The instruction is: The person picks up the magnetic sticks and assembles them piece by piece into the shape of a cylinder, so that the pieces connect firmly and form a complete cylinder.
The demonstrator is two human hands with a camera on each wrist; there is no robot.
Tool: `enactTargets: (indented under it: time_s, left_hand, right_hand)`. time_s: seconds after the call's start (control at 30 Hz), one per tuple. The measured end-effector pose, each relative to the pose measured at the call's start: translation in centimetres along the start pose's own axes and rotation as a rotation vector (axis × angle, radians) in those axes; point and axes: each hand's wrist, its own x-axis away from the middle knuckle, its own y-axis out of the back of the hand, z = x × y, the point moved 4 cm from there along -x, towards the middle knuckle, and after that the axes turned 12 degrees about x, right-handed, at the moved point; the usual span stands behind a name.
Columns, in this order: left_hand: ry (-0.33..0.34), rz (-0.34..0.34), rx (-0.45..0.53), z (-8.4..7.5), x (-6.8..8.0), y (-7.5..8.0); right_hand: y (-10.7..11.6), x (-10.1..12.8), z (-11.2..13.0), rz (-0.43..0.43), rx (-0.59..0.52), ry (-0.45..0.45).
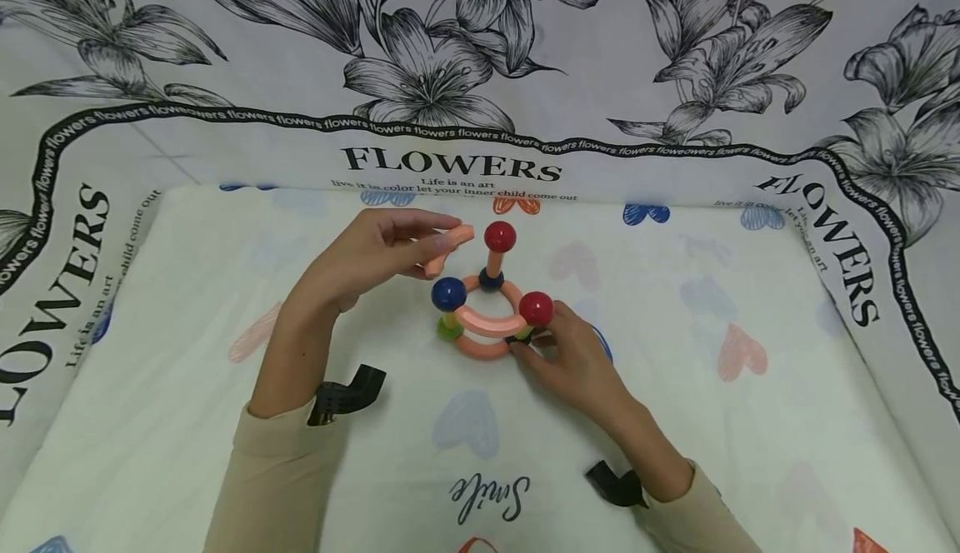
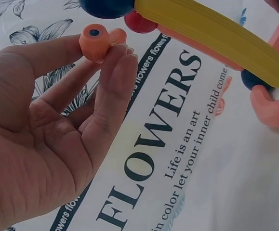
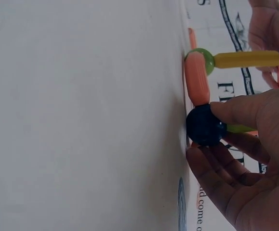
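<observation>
My left hand (image 1: 363, 257) pinches a curved orange rod (image 1: 459, 235) between thumb and fingers, beside a ball-and-rod toy frame. In the left wrist view, that rod's round end (image 2: 93, 44) has a dark dot in it. Curved orange rods (image 1: 483, 351) and balls form the frame's bottom ring, including a green ball (image 1: 448, 330). Higher up, another curved orange rod (image 1: 487, 326) joins a blue ball (image 1: 448, 295) to a red ball (image 1: 536, 308). A second red ball (image 1: 500, 236) tops the back post. With my right hand (image 1: 581, 366) I grip a dark blue ball (image 3: 205, 125) low on the frame.
The frame stands on a white cloth (image 1: 645, 420) printed with hearts and the word Smile. Behind it runs a border with flower drawings and lettering (image 1: 450, 163). Black straps (image 1: 347, 395) sit at both wrists, over beige sleeves.
</observation>
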Motion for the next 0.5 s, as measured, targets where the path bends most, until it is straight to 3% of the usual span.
enactTargets:
  time_s: [0.23, 0.5]
  left_hand:
    - [-0.002, 0.035, -0.056, 0.18, -0.21, -0.17]
    - [0.016, 0.034, -0.041, 0.38, -0.33, -0.43]
  right_hand:
    - [-0.23, 0.02, -0.09, -0.008, 0.010, 0.002]
    - [0.02, -0.12, 0.15, -0.009, 0.038, -0.003]
